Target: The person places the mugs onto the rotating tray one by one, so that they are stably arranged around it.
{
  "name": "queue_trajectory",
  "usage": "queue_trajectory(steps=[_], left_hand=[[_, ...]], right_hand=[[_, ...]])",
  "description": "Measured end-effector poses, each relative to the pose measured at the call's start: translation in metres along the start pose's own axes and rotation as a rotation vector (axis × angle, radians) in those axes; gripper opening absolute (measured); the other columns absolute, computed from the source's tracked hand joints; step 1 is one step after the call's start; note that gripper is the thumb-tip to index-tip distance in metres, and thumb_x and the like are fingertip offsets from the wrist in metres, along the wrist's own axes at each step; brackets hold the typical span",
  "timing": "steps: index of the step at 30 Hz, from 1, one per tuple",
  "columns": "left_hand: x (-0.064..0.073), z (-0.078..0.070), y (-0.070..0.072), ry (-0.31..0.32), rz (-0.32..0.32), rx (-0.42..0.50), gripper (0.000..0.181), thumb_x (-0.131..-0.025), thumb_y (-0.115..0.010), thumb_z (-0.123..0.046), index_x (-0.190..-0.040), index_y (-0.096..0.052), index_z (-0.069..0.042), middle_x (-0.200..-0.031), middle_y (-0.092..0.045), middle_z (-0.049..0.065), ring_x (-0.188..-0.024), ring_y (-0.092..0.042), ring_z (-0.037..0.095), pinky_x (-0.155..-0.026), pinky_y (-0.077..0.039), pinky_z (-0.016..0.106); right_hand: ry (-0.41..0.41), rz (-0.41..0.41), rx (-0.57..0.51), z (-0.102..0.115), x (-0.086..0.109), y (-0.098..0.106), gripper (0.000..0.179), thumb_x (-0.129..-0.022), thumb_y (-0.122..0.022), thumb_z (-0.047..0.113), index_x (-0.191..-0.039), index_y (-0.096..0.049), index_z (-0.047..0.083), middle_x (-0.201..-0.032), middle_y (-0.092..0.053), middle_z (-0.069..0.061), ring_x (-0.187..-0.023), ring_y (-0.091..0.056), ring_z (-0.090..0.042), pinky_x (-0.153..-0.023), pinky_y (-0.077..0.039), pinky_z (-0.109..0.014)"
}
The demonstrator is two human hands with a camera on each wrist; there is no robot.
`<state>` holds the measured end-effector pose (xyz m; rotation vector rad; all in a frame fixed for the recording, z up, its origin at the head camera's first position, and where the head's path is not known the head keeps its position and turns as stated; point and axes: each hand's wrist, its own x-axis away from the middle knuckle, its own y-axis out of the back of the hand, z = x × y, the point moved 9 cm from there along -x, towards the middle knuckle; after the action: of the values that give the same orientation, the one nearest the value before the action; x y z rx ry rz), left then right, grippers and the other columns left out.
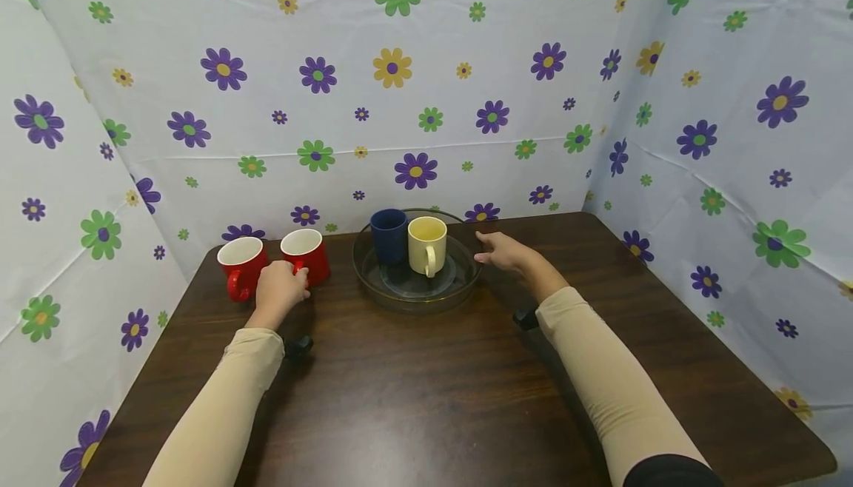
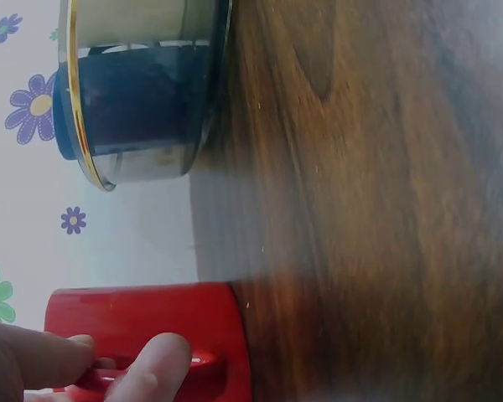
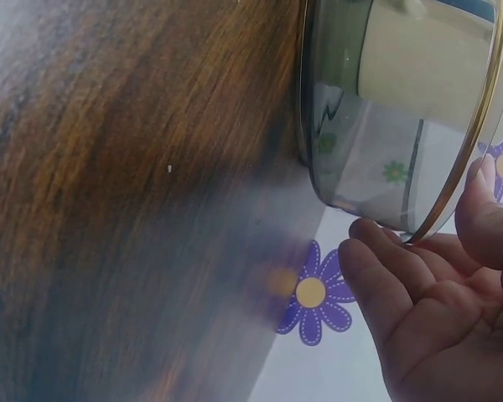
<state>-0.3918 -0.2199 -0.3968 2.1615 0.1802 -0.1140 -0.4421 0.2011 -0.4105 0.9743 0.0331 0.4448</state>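
Observation:
My left hand [image 1: 278, 294] pinches the handle of a red mug [image 1: 308, 254] with a white inside; in the left wrist view, thumb and fingers close round that handle [image 2: 203, 362]. Just left of this hand stands a second red mug [image 1: 241, 259], upright on the table. A clear glass bowl [image 1: 420, 300] with a gold rim holds a blue mug [image 1: 389, 237] and a pale yellow mug [image 1: 423, 249], both upright. At the bowl's right side my right hand [image 1: 508, 252] has its thumb and fingers spread apart, fingertips right by the gold rim [image 3: 463, 159].
Everything stands on a dark brown wooden table [image 1: 413, 391], toward its back edge. Behind and on both sides hangs a white flowered cloth [image 1: 440, 80]. A small black device [image 1: 298, 346] sits under the left wrist, another [image 1: 526, 319] under the right.

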Motion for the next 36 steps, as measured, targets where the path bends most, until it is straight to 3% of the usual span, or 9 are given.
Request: queue_trajectory(steps=[7, 12, 18, 36], left_hand=[[0.0, 0.0, 0.004, -0.043, -0.051, 0.032, 0.034, -0.1, -0.058, -0.018, -0.077, -0.071, 0.003, -0.068, -0.072, 0.014, -0.067, -0.075, 0.029, -0.069, -0.055, 0.043], [0.001, -0.001, 0.01, -0.061, -0.07, 0.047, 0.033, -0.101, -0.059, -0.018, -0.08, -0.073, 0.005, -0.072, -0.073, 0.016, -0.067, -0.075, 0.029, -0.061, -0.053, 0.035], [0.001, -0.005, 0.016, -0.077, -0.064, 0.073, 0.031, -0.1, -0.061, -0.017, -0.085, -0.073, 0.007, -0.075, -0.073, 0.019, -0.067, -0.075, 0.029, -0.053, -0.051, 0.026], [0.001, -0.006, 0.024, -0.103, -0.046, 0.097, 0.027, -0.1, -0.062, -0.015, -0.098, -0.073, 0.01, -0.073, -0.074, 0.017, -0.063, -0.073, 0.025, -0.052, -0.051, 0.026]], right_hand=[[-0.011, 0.008, 0.003, 0.0, 0.001, 0.0, 0.069, -0.105, -0.057, 0.016, -0.157, -0.019, -0.008, -0.16, -0.025, -0.03, -0.146, -0.029, -0.046, -0.119, -0.029, -0.054], [0.0, 0.008, -0.001, 0.001, 0.002, 0.001, 0.068, -0.105, -0.057, 0.015, -0.156, -0.019, -0.009, -0.16, -0.025, -0.031, -0.146, -0.03, -0.046, -0.119, -0.029, -0.054], [-0.027, 0.006, -0.02, -0.001, 0.002, 0.001, 0.068, -0.105, -0.057, 0.014, -0.157, -0.019, -0.008, -0.161, -0.023, -0.029, -0.148, -0.026, -0.046, -0.12, -0.026, -0.053], [-0.009, 0.028, -0.037, 0.001, 0.003, -0.001, 0.068, -0.106, -0.054, 0.013, -0.157, -0.016, -0.009, -0.16, -0.022, -0.032, -0.147, -0.027, -0.046, -0.119, -0.029, -0.052]])
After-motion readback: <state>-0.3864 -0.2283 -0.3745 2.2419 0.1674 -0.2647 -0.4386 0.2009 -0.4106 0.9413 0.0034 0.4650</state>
